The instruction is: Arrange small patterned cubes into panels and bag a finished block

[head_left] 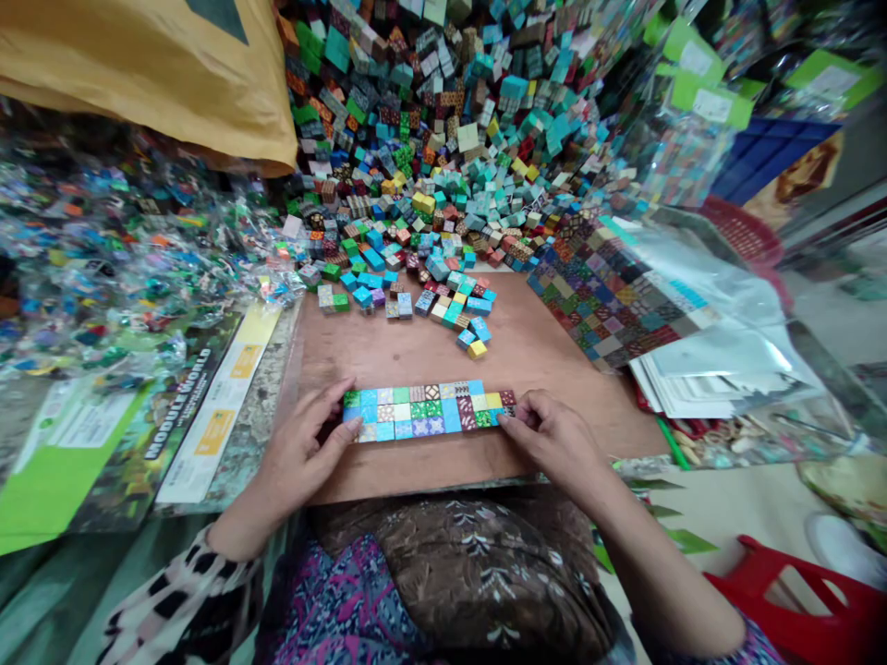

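Evidently both hands are busy with one strip of coloured blocks, which lies lengthwise toward the near edge of the brown board. The left hand has its end between thumb and fingers, parted about as wide as the strip; the right hand has the other end in a closer pinch, thumb and forefinger nearly together. I can't tell how hard either presses, nor whether the blocks are joined or merely side by side.

If they are loose, I'd judge that uneven pressure from the two ends could buckle the row or pop a middle block out. Toward its right end the far side steps inward, so a sideways push there might turn a block askew. A drag toward the lap could tip pieces over the near edge.

For room, bare board runs between the strip and the loose blocks along the far edge, with the heap rising behind them. The far right corner is tighter: a patterned block sheet overhangs it, with plastic bags just beside.
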The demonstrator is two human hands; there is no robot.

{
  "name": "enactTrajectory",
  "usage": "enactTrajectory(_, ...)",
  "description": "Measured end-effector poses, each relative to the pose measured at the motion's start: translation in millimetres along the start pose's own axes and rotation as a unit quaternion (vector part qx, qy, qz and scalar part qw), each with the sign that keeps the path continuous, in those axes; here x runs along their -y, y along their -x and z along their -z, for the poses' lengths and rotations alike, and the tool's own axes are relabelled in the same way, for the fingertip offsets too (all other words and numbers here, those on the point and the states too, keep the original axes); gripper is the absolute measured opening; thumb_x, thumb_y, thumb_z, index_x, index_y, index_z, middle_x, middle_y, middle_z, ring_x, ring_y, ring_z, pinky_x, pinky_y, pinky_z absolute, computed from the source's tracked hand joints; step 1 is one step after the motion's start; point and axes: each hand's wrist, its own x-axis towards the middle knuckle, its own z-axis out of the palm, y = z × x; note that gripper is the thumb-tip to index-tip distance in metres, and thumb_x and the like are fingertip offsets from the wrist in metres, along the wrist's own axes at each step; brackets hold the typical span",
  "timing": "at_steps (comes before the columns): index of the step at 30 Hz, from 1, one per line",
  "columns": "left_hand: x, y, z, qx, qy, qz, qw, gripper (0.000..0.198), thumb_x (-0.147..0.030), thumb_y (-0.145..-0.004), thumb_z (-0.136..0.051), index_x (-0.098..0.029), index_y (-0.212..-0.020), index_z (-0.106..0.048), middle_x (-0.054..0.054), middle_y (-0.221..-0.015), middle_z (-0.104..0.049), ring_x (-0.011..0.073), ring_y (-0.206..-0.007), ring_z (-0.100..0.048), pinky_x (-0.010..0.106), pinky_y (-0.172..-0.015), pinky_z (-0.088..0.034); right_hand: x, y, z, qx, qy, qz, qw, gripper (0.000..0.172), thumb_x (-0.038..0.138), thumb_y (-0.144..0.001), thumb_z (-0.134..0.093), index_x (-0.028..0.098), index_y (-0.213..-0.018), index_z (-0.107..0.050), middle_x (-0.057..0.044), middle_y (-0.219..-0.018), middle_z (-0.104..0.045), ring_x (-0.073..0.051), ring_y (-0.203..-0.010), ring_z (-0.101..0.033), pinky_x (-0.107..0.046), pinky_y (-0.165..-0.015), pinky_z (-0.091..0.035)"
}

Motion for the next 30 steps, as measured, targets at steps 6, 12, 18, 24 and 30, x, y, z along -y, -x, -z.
enactTrajectory(6, 0, 0, 0.3, 0.001, 0.002, -0.01, 1.0, 0.05, -0.049, -0.095, -0.047, -0.025, -0.14, -0.049, 0.006, -0.113, -0.061, 0.0194, -0.092, -0.06, 0.036, -0.085, -0.053, 14, 1, -3, 0.002, -0.005, 0.026, 1.0, 0.02, 0.033, -0.085, -0.054, 0.024, -0.069, -0.046, -0.003, -0.072, -0.057, -0.019, -0.066, -0.051, -0.032, -0.06, -0.035)
enactTrajectory(12, -1, 0, 0.4, 0.0, 0.0, -0.011, 1.0, 0.05, -0.046, -0.096, -0.047, -0.022, -0.14, -0.049, 0.007, -0.111, -0.061, 0.0194, -0.092, -0.06, 0.035, -0.084, -0.052, 20, -1, -7, 0.029, 0.01, 0.015, 0.999, 0.019, 0.03, -0.085, -0.053, 0.024, -0.069, -0.046, -0.004, -0.073, -0.056, -0.019, -0.067, -0.05, -0.033, -0.06, -0.034)
enactTrajectory(18, -2, 0, 0.1, 0.004, 0.006, -0.004, 1.0, 0.05, -0.047, -0.096, -0.047, -0.024, -0.14, -0.049, 0.006, -0.112, -0.061, 0.0195, -0.093, -0.06, 0.036, -0.085, -0.052, 29, -2, -7, 0.025, 0.013, 0.026, 0.999, 0.02, 0.031, -0.086, -0.054, 0.024, -0.069, -0.046, -0.003, -0.072, -0.056, -0.019, -0.066, -0.05, -0.033, -0.06, -0.034)
enactTrajectory(24, -3, 0, 0.8, -0.002, 0.005, -0.021, 1.0, 0.049, -0.044, -0.097, -0.048, -0.021, -0.14, -0.049, 0.007, -0.114, -0.061, 0.0179, -0.091, -0.06, 0.034, -0.083, -0.052, 35, -2, -11, 0.055, 0.018, 0.031, 0.998, 0.02, 0.03, -0.086, -0.054, 0.023, -0.07, -0.045, -0.002, -0.073, -0.057, -0.017, -0.066, -0.049, -0.031, -0.06, -0.033)
enactTrajectory(30, -3, -1, 2.5, -0.01, 0.0, -0.041, 0.999, 0.046, -0.039, -0.098, -0.049, -0.018, -0.138, -0.05, 0.007, -0.111, -0.062, 0.0177, -0.093, -0.061, 0.034, -0.086, -0.052, 43, -2, -11, 0.055, 0.031, 0.053, 0.997, 0.019, 0.027, -0.087, -0.052, 0.022, -0.07, -0.046, -0.002, -0.073, -0.057, -0.016, -0.065, -0.049, -0.03, -0.06, -0.032)
